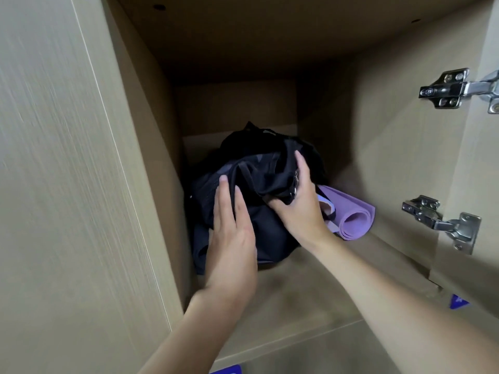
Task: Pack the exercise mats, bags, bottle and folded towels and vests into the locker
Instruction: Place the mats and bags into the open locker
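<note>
A black bag (262, 163) sits deep inside the wooden locker (310, 298), against its left wall. My left hand (232, 236) lies flat on the bag's near side, fingers straight and together. My right hand (297, 201) grips the bag's fabric near a metal zipper pull, thumb tucked under a fold. A rolled purple exercise mat (353, 220) lies on the locker floor to the right of the bag, its rolled end facing me, partly hidden behind my right hand. No bottle, towels or vests are visible.
The locker's left side panel (81, 157) stands close on the left. Two metal hinges (456, 87) (445, 222) are on the right wall by the open door. The locker floor in front of the bag is bare wood.
</note>
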Available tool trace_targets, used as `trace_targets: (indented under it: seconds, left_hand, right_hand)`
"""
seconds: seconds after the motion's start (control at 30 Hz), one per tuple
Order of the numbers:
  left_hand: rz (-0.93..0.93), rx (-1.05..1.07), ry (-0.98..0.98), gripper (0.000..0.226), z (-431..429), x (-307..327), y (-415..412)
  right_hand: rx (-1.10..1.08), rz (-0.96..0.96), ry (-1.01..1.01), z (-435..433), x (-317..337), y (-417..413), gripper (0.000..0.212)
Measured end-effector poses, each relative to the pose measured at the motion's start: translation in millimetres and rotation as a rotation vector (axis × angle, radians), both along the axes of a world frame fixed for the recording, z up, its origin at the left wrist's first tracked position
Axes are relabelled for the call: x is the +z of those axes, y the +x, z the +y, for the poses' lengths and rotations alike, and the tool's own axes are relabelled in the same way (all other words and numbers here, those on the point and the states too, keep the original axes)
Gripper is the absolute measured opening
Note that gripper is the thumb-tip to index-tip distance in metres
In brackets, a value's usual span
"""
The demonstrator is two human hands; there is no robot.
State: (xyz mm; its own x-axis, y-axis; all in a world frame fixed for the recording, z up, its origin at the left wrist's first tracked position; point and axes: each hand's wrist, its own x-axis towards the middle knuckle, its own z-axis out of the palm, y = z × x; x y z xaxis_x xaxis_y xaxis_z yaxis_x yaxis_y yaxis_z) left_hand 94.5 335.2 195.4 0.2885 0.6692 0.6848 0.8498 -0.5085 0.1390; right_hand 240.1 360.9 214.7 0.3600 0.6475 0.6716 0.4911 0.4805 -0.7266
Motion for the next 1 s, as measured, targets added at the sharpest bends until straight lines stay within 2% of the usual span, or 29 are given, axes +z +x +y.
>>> trace_targets:
  seconds: [0.13,0.23,0.4,0.5,0.57,0.63,0.7,0.73,0.8,0.87,1.0]
  left_hand:
    - [-0.13,-0.122,-0.072,0.106,-4.4,-0.3,2.5]
    - [-0.136,-0.206,-0.128,0.122,-6.1,-7.1,-1.4]
    - [0.114,-0.188,-0.074,0.13,-2.4,-17.3,-4.1]
    - [0.091,-0.209,-0.072,0.129,-2.1,-17.6,-6.4]
    - [0.053,-0.209,-0.087,0.125,-1.7,-14.4,-5.7]
    - [0.011,-0.219,-0.075,0.119,-0.5,-11.9,-3.9]
    - [-0.014,-0.234,-0.074,0.114,0.1,-9.9,-4.0]
    - [-0.024,-0.241,-0.083,0.112,0.1,-8.8,-4.4]
    - [-0.044,-0.247,-0.113,0.109,-0.2,-6.1,-5.3]
    - [-0.069,-0.256,-0.148,0.106,-1.1,-3.7,-6.9]
    - [-0.045,-0.268,-0.168,0.098,-4.3,-2.0,-10.7]
  right_hand:
    - [-0.386,-0.373,-0.201,-2.0,7.9,10.1,0.092]
    - [-0.318,-0.253,-0.323,-8.6,-3.0,20.3,0.096]
    - [-0.19,-0.111,-0.265,-27.9,-18.5,41.8,0.102]
    - [-0.058,-0.036,-0.196,-35.1,-26.9,46.4,0.107]
    - [-0.107,-0.082,-0.179,-40.4,-29.3,46.4,0.116]
    - [-0.297,-0.211,-0.132,-50.8,-22.5,47.2,0.123]
    - [-0.451,-0.492,0.015,-61.3,-13.4,51.1,0.121]
    - [-0.444,-0.64,0.058,-64.9,-9.6,52.8,0.116]
    - [-0.296,-0.847,-0.039,-67.6,-7.4,53.7,0.112]
    - [-0.167,-0.918,-0.23,-65.7,-14.0,50.7,0.116]
    - [-0.189,-1.065,-0.429,-59.8,-34.6,46.7,0.132]
